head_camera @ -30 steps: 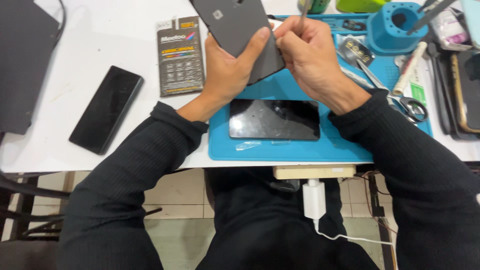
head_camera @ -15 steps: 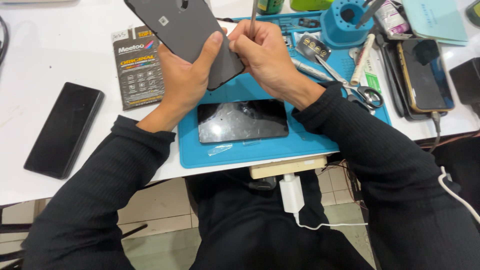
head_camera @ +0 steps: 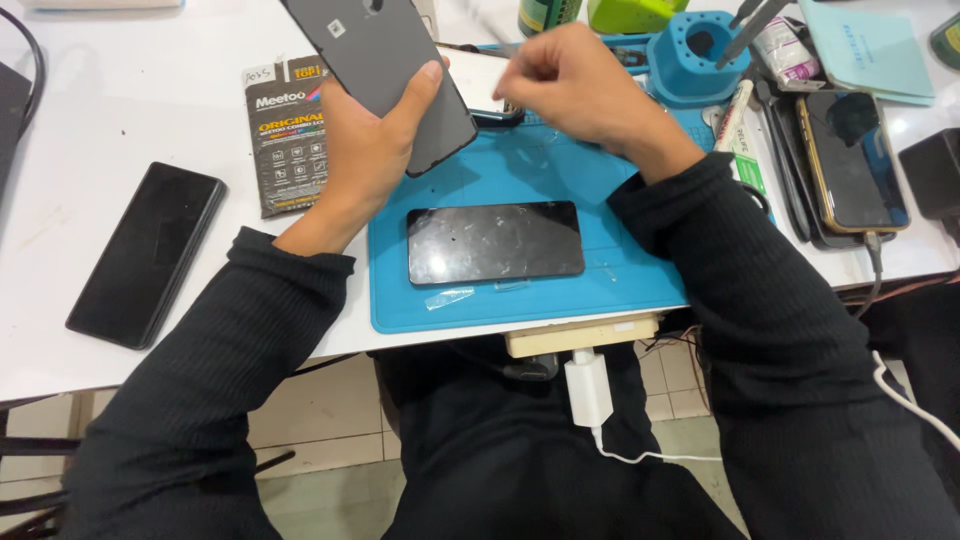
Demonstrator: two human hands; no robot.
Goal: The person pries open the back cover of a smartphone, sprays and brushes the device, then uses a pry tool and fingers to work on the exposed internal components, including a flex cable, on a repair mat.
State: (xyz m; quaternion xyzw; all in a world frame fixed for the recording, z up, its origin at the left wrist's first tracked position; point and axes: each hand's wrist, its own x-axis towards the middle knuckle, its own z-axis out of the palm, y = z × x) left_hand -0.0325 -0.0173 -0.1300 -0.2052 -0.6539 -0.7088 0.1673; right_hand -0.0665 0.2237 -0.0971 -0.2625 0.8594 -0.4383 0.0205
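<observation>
Left hand (head_camera: 365,150) around grey phone (head_camera: 385,65)

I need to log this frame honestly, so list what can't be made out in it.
Head view only:
- Grey phone panel: top end cut off by the picture's upper edge; left hand covers its lower edge.
- Whatever the right hand grips: hidden inside the closed fingers, and motion blur smears that spot.
- Tools in the blue holder: upper ends cut off by the top edge.
</observation>
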